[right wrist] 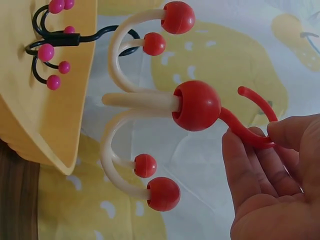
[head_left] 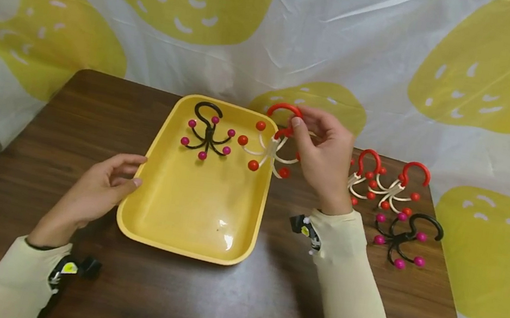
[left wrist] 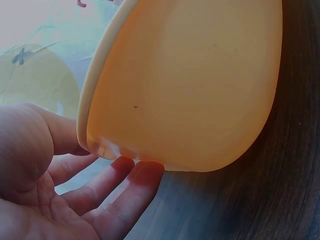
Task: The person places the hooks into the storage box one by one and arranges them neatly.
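Note:
A pale multi-arm hanger point(head_left: 271, 153) with red balls on its arm tips hangs over the tray's right rim in the head view. My right hand point(head_left: 327, 156) pinches its red top hook point(right wrist: 252, 137) between thumb and fingers. The yellow tray point(head_left: 193, 210) stands on the table, and a black hanger point(head_left: 209, 133) with magenta balls lies inside near the far end. At the tray's left side, my left hand point(head_left: 99, 188) touches the rim and outer wall, its fingers point(left wrist: 142, 187) fairly straight in the left wrist view.
To the right on the brown table point(head_left: 194, 304) lie two pale hangers with red hooks, one point(head_left: 393, 191) fully visible and the other point(head_left: 366, 170) partly hidden, plus a black hanger point(head_left: 401, 238) near the edge. A patterned cloth point(head_left: 228, 72) hangs behind.

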Available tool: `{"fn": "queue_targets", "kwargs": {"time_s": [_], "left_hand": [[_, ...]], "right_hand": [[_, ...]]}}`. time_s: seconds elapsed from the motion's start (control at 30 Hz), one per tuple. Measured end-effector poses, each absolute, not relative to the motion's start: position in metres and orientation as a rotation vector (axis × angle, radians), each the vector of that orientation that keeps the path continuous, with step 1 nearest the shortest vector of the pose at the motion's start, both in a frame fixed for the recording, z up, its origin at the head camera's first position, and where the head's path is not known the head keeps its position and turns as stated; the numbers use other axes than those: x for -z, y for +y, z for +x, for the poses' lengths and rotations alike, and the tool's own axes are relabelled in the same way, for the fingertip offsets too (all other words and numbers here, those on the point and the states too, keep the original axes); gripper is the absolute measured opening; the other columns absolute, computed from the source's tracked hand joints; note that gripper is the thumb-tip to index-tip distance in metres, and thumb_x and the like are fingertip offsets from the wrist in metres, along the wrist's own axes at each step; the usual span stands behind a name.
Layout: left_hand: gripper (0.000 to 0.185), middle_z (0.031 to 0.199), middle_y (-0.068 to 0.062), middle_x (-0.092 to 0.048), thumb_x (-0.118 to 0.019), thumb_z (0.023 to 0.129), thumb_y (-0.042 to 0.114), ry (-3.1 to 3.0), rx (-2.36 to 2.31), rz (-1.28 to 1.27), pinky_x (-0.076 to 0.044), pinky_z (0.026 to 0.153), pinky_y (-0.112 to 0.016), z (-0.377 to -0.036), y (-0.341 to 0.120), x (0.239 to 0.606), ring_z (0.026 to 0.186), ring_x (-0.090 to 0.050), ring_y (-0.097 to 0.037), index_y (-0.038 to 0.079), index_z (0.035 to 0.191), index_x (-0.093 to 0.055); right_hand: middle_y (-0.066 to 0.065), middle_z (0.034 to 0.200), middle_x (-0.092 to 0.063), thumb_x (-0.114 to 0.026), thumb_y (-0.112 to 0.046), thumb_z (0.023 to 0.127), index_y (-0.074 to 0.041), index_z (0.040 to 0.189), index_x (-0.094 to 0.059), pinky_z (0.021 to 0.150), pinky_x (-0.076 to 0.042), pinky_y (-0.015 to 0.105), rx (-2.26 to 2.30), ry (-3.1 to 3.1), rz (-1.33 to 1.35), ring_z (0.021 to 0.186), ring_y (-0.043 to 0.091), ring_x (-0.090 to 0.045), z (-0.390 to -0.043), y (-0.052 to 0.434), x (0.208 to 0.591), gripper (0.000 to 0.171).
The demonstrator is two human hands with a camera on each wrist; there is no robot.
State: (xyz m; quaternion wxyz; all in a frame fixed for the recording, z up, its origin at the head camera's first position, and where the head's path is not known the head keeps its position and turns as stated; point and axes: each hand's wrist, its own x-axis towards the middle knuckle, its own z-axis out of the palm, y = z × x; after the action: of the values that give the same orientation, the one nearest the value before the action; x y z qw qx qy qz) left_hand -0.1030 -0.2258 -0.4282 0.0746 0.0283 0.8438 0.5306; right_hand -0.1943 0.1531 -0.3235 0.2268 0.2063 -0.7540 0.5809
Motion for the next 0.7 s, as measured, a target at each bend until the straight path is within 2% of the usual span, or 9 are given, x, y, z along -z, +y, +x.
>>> {"fn": "queue_targets", "kwargs": {"time_s": [0.33,0.6,0.7], "left_hand": [[0.049,0.142,-0.027,-0.063,-0.059,0.108,0.016,2.547,-1.58,0.082,-0.058,0.082,-0.022,-0.102,-0.227,0.429,0.122,-0.067,-0.044,0.008,0.156,-0.049],[0.049,0.141,-0.026,-0.063,-0.06,0.108,0.015,2.551,-1.586,0.078,-0.058,0.081,-0.022,-0.102,-0.227,0.429,0.121,-0.068,-0.044,0.008,0.155,-0.049],[0.049,0.141,-0.026,-0.064,-0.061,0.108,0.015,2.549,-1.594,0.082,-0.058,0.08,-0.022,-0.103,-0.226,0.429,0.12,-0.068,-0.044,0.008,0.155,-0.05]], "right_hand": [[0.02,0.107,-0.079,-0.073,-0.01,0.1,0.0,0.117,-0.077,0.078,-0.061,0.021,-1.577,-2.199,0.565,0.09,0.023,-0.077,-0.216,0.13,0.334,0.02],[0.018,0.102,-0.079,-0.072,-0.008,0.099,0.003,0.115,-0.075,0.083,-0.063,0.031,-1.602,-2.249,0.579,0.088,0.02,-0.077,-0.233,0.119,0.35,0.019],[0.017,0.101,-0.08,-0.072,-0.009,0.099,0.002,0.114,-0.076,0.081,-0.063,0.029,-1.579,-2.277,0.56,0.088,0.021,-0.077,-0.237,0.119,0.357,0.019]]}}
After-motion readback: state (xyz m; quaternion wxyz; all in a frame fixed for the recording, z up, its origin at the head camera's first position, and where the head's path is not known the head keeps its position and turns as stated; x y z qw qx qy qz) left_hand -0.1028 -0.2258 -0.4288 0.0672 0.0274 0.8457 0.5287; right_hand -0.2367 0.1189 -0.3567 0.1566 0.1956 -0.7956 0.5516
